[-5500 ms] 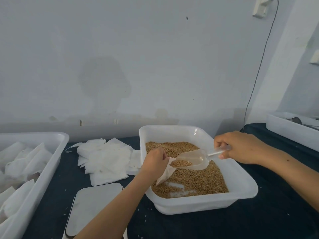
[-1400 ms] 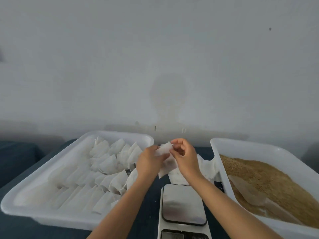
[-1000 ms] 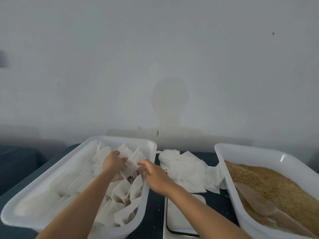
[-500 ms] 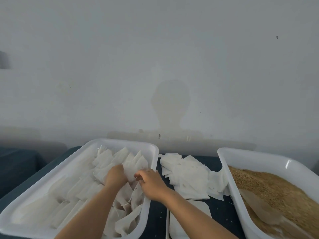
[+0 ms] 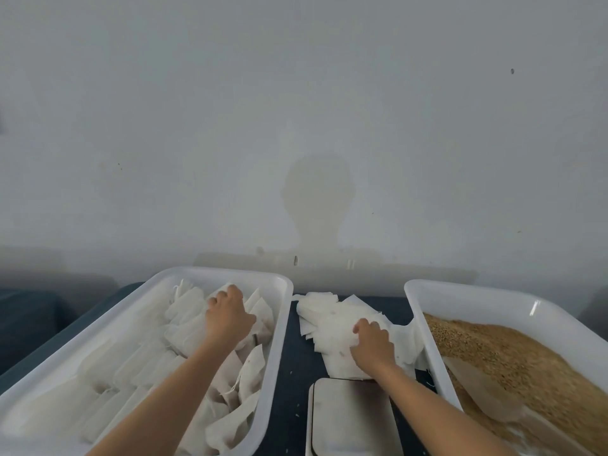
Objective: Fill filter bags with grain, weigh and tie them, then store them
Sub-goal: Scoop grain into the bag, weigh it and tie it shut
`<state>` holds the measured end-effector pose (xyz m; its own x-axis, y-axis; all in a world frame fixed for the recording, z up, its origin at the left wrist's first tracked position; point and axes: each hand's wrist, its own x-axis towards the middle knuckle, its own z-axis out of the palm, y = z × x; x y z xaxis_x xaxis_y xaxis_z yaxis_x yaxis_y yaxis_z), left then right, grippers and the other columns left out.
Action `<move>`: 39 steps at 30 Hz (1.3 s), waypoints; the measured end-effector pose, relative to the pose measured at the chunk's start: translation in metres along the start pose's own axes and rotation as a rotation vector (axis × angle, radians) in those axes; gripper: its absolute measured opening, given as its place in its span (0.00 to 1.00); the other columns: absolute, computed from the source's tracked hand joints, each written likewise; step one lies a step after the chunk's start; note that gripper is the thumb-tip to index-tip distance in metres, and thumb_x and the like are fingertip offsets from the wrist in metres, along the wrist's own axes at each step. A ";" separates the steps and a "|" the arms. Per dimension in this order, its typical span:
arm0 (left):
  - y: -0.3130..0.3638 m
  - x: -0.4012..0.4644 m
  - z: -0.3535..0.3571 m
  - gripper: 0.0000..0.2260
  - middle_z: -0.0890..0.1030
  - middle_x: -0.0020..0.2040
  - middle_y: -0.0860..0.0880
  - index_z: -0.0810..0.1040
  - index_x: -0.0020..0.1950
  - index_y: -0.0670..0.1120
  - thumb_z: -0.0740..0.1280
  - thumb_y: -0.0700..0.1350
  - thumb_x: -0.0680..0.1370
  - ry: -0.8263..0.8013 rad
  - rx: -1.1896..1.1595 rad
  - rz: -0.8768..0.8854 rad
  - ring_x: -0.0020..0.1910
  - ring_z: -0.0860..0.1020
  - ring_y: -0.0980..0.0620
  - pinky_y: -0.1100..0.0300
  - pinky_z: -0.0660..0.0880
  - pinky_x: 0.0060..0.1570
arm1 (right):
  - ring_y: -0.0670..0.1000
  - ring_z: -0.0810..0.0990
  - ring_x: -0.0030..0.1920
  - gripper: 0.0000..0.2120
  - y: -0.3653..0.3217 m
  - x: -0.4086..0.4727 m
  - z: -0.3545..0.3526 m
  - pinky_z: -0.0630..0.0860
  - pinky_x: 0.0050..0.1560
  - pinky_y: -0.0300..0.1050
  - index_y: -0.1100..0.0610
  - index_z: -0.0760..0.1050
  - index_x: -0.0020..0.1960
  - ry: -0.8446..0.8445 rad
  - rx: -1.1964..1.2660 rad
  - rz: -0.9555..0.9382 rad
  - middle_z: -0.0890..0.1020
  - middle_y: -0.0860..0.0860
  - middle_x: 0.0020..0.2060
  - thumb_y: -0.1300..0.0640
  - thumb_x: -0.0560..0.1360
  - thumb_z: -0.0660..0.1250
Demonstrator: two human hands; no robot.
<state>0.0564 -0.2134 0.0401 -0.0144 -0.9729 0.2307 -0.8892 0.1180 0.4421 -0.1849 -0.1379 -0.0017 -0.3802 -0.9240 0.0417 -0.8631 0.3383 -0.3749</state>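
Filter bags (image 5: 332,320) under right hand (image 5: 373,343) (grip clenching them); scale (image 5: 348,419) beside.

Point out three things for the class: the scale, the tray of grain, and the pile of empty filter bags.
scale (image 5: 350,419): head view, middle of its grey platform.
tray of grain (image 5: 467,291): head view, bare white far wall.
pile of empty filter bags (image 5: 325,315): head view, upper bags, beyond the right hand (image 5: 373,345).

No legible text anywhere
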 end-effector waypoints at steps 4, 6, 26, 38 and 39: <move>0.018 0.000 0.010 0.15 0.74 0.59 0.47 0.69 0.61 0.45 0.66 0.43 0.75 0.042 -0.121 0.088 0.59 0.71 0.47 0.56 0.71 0.56 | 0.56 0.67 0.64 0.22 0.014 0.002 0.004 0.68 0.62 0.49 0.56 0.60 0.68 -0.061 -0.137 0.046 0.65 0.54 0.65 0.53 0.77 0.61; 0.020 0.001 0.018 0.14 0.75 0.59 0.49 0.69 0.59 0.46 0.66 0.43 0.76 0.050 -0.137 0.098 0.58 0.71 0.48 0.57 0.71 0.54 | 0.55 0.69 0.62 0.21 0.015 0.003 0.006 0.69 0.59 0.47 0.58 0.60 0.68 -0.039 -0.146 0.023 0.66 0.55 0.65 0.55 0.77 0.60; 0.149 -0.064 0.010 0.15 0.75 0.50 0.58 0.70 0.53 0.50 0.71 0.52 0.73 -0.319 -0.672 0.509 0.50 0.75 0.58 0.72 0.71 0.43 | 0.52 0.71 0.32 0.15 0.013 -0.016 -0.119 0.66 0.33 0.41 0.58 0.69 0.34 0.162 0.803 -0.063 0.72 0.54 0.30 0.54 0.73 0.71; 0.202 -0.096 0.048 0.05 0.78 0.39 0.55 0.73 0.44 0.49 0.68 0.47 0.76 -0.126 -0.771 0.457 0.39 0.76 0.56 0.70 0.70 0.36 | 0.55 0.75 0.41 0.13 0.068 -0.035 -0.126 0.78 0.33 0.40 0.59 0.69 0.44 0.165 1.081 -0.021 0.70 0.57 0.41 0.52 0.74 0.69; 0.199 -0.092 0.050 0.06 0.78 0.38 0.54 0.73 0.43 0.49 0.67 0.47 0.77 -0.104 -0.765 0.437 0.37 0.76 0.56 0.69 0.71 0.36 | 0.56 0.76 0.41 0.12 0.067 -0.033 -0.124 0.79 0.33 0.41 0.59 0.68 0.43 0.167 1.119 -0.028 0.70 0.57 0.40 0.52 0.74 0.69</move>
<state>-0.1422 -0.1105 0.0633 -0.3559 -0.8183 0.4514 -0.2456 0.5479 0.7997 -0.2716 -0.0622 0.0864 -0.4776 -0.8648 0.1548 -0.1213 -0.1096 -0.9865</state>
